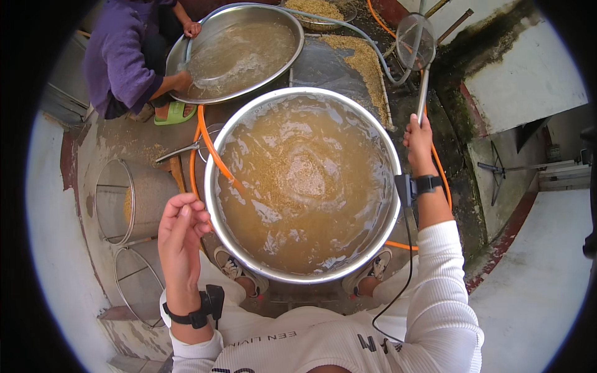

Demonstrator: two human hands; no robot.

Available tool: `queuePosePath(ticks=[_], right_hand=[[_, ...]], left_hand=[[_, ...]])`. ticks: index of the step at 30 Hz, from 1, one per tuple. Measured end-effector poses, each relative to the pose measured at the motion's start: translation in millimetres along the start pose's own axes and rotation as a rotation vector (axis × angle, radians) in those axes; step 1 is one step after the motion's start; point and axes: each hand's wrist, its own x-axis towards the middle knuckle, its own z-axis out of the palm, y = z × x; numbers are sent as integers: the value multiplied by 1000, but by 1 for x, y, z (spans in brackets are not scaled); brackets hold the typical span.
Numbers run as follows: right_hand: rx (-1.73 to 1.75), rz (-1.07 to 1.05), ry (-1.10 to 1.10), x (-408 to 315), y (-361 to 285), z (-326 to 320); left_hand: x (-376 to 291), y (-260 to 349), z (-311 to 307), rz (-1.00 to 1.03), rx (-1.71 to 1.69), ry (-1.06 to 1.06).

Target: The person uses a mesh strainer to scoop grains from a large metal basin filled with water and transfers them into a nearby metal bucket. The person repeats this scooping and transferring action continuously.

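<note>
A large round metal basin full of murky brown water stands before me. Pale foam and floating grain gather near its middle. An orange hose runs over the basin's left rim into the water. My right hand grips the metal handle of a round mesh skimmer, held upright beyond the basin's right side. Beside the left rim my left hand is raised with its fingers loosely bent and holds nothing. Both wrists wear black straps with small devices.
At the upper left a co-worker in a purple top has both hands at a second metal basin of water. Wet grain lies on a dark sheet behind. Mesh baskets are at left; a black cable hangs from my right wrist.
</note>
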Motion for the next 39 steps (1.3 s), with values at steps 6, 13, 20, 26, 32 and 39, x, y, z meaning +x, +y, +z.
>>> queuePosePath(ticks=[6,13,20,26,32,39], right_hand=[[391,342,-234,-153,-65,-71],[63,475,-206,-292,-45,-110],[121,555,-159,-323,-2,-93],[198,622,-105,-290,9,-50],[185,602,-238,-249,13,25],[231,626,-354,-243,11,95]], left_hand=[[-11,6,-6,37,-50,-40],[-18,8,-19,63,-86,-63],[-22,15,-34,118,-135,-97],[-23,23,-42,128,-174,-94],[-25,27,-44,127,-207,-94],[-25,31,-47,141,-199,-85]])
